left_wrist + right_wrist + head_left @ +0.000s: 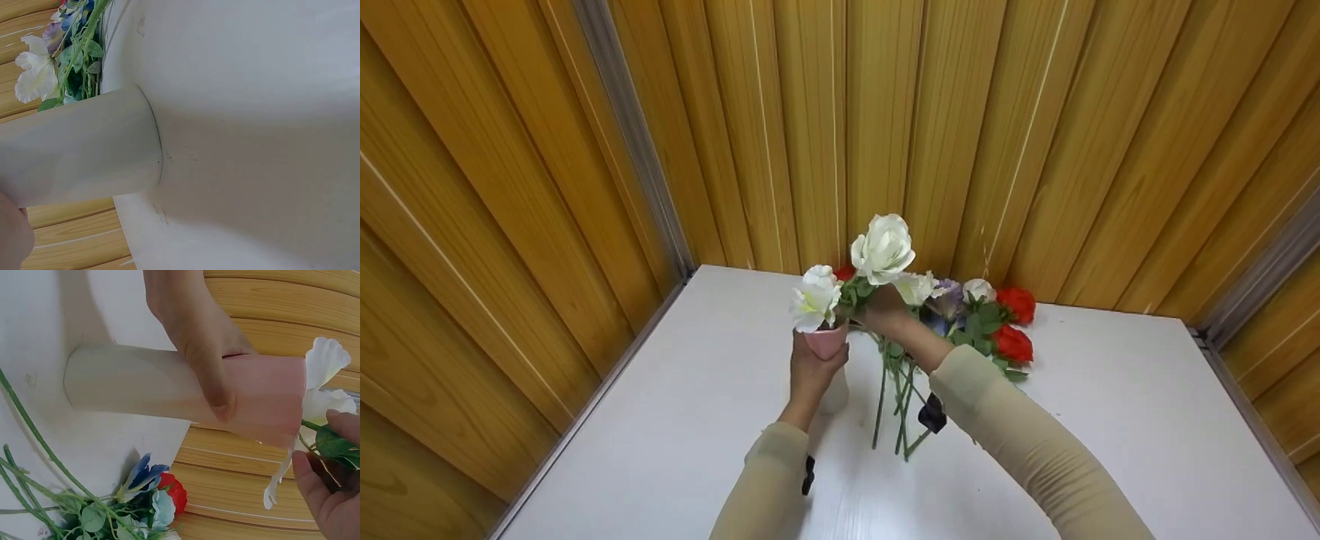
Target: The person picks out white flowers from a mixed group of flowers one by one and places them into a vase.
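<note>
A tall vase point(826, 343), pink at the top and whitish below, stands upright on the table. My left hand point(812, 369) grips it near the top; in the right wrist view the thumb lies across the pink part. White flowers point(816, 301) show at the vase's mouth. Beside that mouth my right hand point(887, 309) holds a large white rose point(883, 251) by its green stem. In the right wrist view the right hand's fingers point(315, 486) pinch the leafy stem right at the rim. How far the stem reaches inside is hidden by the vase wall.
Right of the vase lies a pile of artificial flowers: red roses point(1014, 343), a purple flower point(949, 298), white blooms and long green stems point(901, 420) pointing toward me. The white table point(720, 360) ends at wood-panelled walls point(810, 135) behind and at both sides.
</note>
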`<action>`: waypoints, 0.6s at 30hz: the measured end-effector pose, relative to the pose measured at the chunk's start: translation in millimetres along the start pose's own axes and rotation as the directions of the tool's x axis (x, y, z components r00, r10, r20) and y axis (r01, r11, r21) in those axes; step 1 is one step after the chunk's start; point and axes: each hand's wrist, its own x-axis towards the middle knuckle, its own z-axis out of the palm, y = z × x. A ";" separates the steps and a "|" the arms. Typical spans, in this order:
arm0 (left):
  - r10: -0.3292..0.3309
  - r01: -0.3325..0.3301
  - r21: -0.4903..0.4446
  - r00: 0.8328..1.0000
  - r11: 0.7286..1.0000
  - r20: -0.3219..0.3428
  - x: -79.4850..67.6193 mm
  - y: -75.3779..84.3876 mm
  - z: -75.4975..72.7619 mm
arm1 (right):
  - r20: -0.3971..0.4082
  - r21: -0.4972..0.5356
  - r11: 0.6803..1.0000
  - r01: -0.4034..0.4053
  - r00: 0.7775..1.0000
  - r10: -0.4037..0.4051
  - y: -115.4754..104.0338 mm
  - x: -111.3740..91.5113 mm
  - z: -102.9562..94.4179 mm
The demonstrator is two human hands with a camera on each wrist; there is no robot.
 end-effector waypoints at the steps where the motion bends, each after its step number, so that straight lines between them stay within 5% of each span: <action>1: 0.001 -0.001 0.003 1.000 1.000 0.001 -0.4 0.4 0.5 | -0.001 -0.004 1.000 -0.006 1.000 0.006 0.7 -0.1 -0.6; 5: -0.001 0.001 0.006 1.000 1.000 0.002 -1.6 1.1 0.6 | -0.039 -0.040 0.999 -0.030 0.999 0.029 1.9 -2.5 2.1; 12: -0.071 0.072 -0.046 0.997 0.996 0.025 -2.7 0.9 0.5 | -0.150 0.168 0.984 0.058 0.988 -0.032 10.0 -8.0 15.5; 18: -0.050 0.051 -0.018 0.998 0.999 0.032 -1.6 2.4 0.3 | -0.118 0.127 0.991 0.038 0.993 -0.023 15.5 -8.9 21.0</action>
